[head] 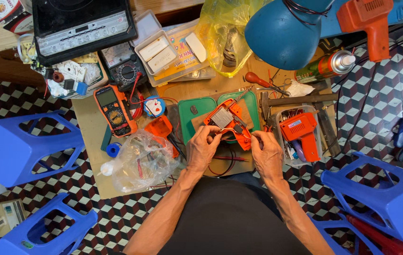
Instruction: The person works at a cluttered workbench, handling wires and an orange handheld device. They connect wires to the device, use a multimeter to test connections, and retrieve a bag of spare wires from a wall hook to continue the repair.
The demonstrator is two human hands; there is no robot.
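An opened orange tool housing with a grey metal block inside lies over a green mat on a low wooden board. My left hand grips its lower left end with the fingers curled on it. My right hand pinches a thin wire or small part at the housing's lower right side. Red and black leads loop on the board between my wrists.
An orange multimeter, a black analogue meter, a clear bag of parts, an orange gun-shaped tool in a clear tray, a spray can and a blue lamp shade surround the board. Blue plastic stools stand on both sides.
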